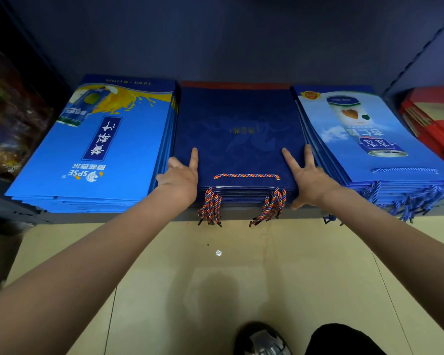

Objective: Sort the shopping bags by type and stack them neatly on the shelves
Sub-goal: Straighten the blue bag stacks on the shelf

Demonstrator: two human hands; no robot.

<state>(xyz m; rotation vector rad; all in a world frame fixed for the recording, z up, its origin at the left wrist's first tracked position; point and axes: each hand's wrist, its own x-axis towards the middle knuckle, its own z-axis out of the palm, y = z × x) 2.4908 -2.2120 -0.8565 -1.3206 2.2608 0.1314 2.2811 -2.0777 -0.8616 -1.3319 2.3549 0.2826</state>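
Right now your left hand (181, 179) and right hand (308, 176) sit on either side of the navy stack of bags (237, 139) in the middle of the frame, on the dark blue shelf (241, 47). Neither hand is closed on anything: both are spread flat. Your left forefinger lies stretched out on the top bag's near left corner, with the rest of that hand against the stack's left edge, in the narrow gap beside the bright blue juice bags (98, 149) at centre left. Your right hand mirrors it, with two fingers splayed over the top bag's near right corner and the thumb down at the stack's front edge, just beside the sky-blue almond bags (369, 139) at centre right. The multicoloured rope handle (246, 176) lies flat on the top navy bag between your hands, and more twisted rope ends (241, 207) hang off the shelf's front lip below it. All three stacks lie flat, side by side and nearly touching. A pile of red bags (433, 119) sits at the right edge of the frame, apart from the blue ones. Below, the pale tiled floor (215, 278) fills the lower frame, with your shoe (262, 340) at the bottom.
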